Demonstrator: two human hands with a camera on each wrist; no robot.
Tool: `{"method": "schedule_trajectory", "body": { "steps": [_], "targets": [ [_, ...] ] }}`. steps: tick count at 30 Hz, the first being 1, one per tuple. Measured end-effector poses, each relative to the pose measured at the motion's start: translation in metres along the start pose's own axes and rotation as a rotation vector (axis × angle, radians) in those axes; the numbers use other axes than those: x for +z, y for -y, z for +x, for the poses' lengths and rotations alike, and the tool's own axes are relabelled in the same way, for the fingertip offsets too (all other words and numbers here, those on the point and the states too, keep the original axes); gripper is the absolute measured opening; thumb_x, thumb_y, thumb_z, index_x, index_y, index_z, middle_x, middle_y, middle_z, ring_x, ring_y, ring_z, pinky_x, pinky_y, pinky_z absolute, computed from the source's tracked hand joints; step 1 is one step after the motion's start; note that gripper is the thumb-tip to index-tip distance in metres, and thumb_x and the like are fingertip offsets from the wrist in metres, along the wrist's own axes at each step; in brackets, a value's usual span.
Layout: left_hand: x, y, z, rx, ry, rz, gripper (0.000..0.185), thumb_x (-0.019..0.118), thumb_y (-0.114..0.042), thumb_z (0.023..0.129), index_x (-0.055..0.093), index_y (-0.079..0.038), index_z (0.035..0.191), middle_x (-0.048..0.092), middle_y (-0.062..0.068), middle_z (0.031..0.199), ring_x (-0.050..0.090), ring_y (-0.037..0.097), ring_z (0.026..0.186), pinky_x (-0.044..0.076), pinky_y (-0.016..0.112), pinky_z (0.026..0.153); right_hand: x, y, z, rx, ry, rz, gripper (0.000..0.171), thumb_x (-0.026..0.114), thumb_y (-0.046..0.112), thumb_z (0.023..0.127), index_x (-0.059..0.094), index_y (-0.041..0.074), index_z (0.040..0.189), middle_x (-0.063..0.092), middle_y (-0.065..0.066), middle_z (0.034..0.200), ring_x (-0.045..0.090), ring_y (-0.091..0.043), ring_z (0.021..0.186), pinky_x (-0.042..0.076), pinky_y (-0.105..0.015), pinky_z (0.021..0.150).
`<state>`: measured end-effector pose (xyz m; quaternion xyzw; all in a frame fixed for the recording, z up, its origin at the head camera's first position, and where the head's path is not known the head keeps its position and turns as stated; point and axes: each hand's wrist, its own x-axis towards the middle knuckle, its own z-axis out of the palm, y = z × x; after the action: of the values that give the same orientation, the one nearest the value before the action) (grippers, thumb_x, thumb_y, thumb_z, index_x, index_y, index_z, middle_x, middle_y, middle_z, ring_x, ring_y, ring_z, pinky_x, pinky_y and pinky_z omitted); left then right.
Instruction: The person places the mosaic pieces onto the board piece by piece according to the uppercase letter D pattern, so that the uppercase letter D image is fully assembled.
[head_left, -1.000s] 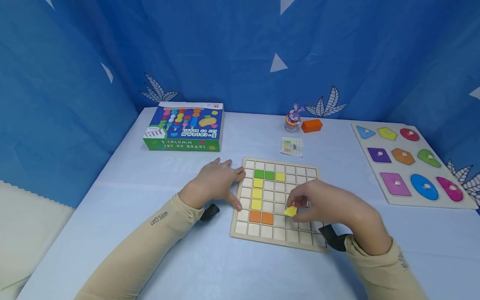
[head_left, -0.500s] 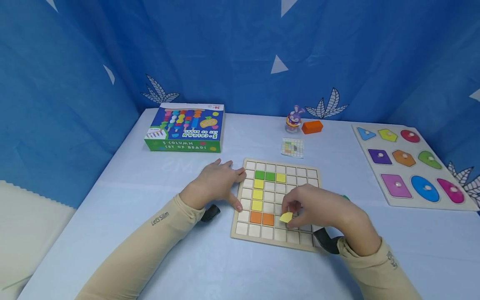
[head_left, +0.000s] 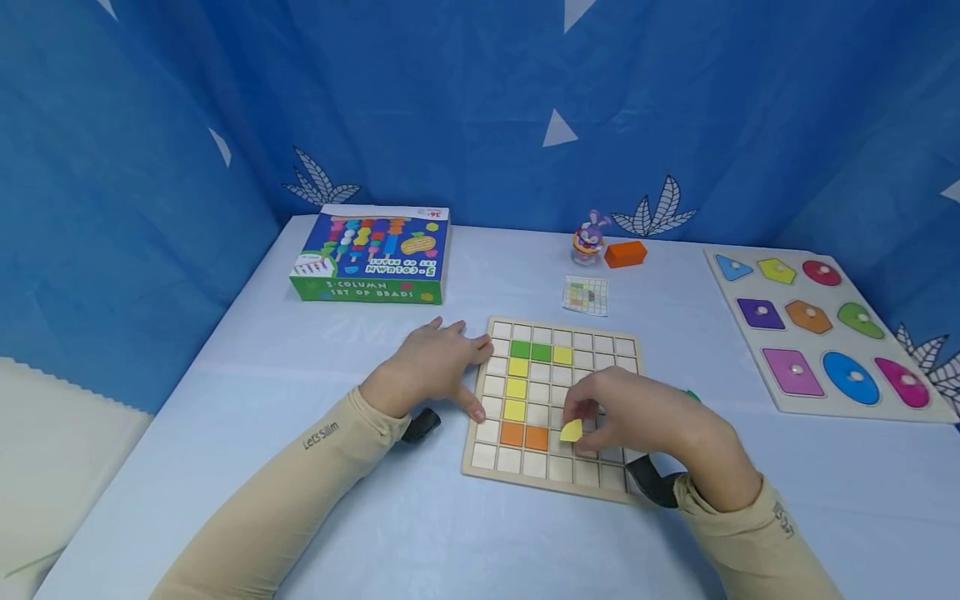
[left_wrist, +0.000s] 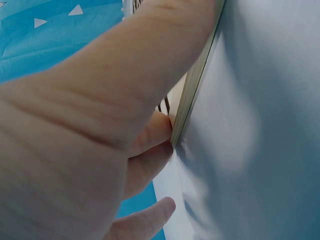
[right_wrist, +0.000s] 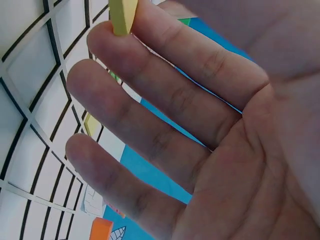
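Note:
A wooden grid board [head_left: 609, 345] lies on the table with green, yellow and orange square tiles in its left columns. My right hand [head_left: 645, 417] hovers over the board's lower middle and pinches a yellow square tile [head_left: 572, 431] [right_wrist: 122, 15], tilted, just right of the orange tiles [head_left: 523, 435]. My left hand [head_left: 431, 367] rests flat on the table with fingers [left_wrist: 150, 132] against the board's left edge [left_wrist: 195, 85].
A green and blue bead-set box [head_left: 371, 254] sits far left. A small pattern card [head_left: 585, 295], a rabbit figure [head_left: 588, 236] and an orange block [head_left: 625, 252] lie behind the board. A shape puzzle board [head_left: 821, 329] sits at the right.
My right hand has shifted slightly left and toward me with the yellow tile, which now tilts more steeply over the board. The left hand has stayed put.

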<state>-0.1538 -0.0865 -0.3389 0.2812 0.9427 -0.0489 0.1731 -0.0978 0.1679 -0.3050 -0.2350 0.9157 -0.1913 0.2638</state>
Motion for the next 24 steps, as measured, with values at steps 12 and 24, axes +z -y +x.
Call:
{"method": "schedule_trajectory", "body": {
  "steps": [12, 24],
  "targets": [
    [0.0008, 0.0004, -0.0003, 0.008, -0.008, 0.013, 0.112, 0.074, -0.077, 0.064, 0.041, -0.023, 0.156, 0.039, -0.002, 0.159, 0.030, 0.035, 0.147, 0.021, 0.056, 0.119, 0.0014, 0.0003, 0.0039, -0.040, 0.003, -0.004, 0.022, 0.091, 0.021, 0.075, 0.076, 0.027, 0.091, 0.063, 0.013, 0.082, 0.056, -0.014, 0.080, 0.052, -0.030, 0.075],
    [-0.0020, 0.0011, 0.0006, 0.018, 0.004, 0.017, 0.112, 0.074, -0.077, 0.065, 0.040, -0.023, 0.157, 0.038, -0.001, 0.159, 0.029, 0.035, 0.147, 0.021, 0.057, 0.119, 0.0037, -0.0014, 0.0068, -0.057, 0.020, 0.003, 0.012, 0.076, 0.021, 0.092, 0.080, 0.017, 0.102, 0.068, 0.011, 0.086, 0.058, -0.010, 0.074, 0.053, -0.028, 0.071]
  ]
}}
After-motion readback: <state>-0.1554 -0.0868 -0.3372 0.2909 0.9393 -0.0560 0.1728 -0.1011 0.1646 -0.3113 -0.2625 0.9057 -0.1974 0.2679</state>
